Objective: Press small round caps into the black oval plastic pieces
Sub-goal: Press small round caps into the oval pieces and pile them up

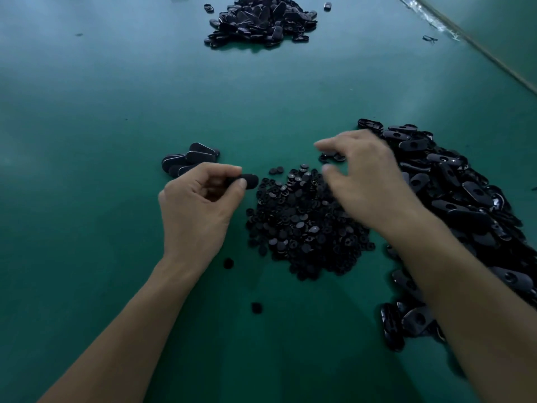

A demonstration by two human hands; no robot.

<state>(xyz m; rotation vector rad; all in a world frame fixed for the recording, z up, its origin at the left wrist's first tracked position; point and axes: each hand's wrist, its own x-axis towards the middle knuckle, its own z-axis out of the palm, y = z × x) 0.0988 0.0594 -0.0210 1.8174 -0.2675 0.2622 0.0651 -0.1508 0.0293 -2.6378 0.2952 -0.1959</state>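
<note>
While the left hand (200, 205) pinches one oval piece (247, 181), the right hand (366, 181) hovers open-fingered over the cap pile (305, 222), so isolating a single cap likely comes next.

I count three oval-piece lots: far heap (261, 21), right heap (453, 181), left stack (189, 158); one cap heap (302, 225); two stray caps (228, 263); one oval piece (248, 181) in my left hand (200, 205).

The right grip (360, 175) is motion-blurred, its hold unreadable. At 3 o'clock, the right forearm (465, 286) and the frame edge cut off the oval-piece pile (453, 181).
</note>
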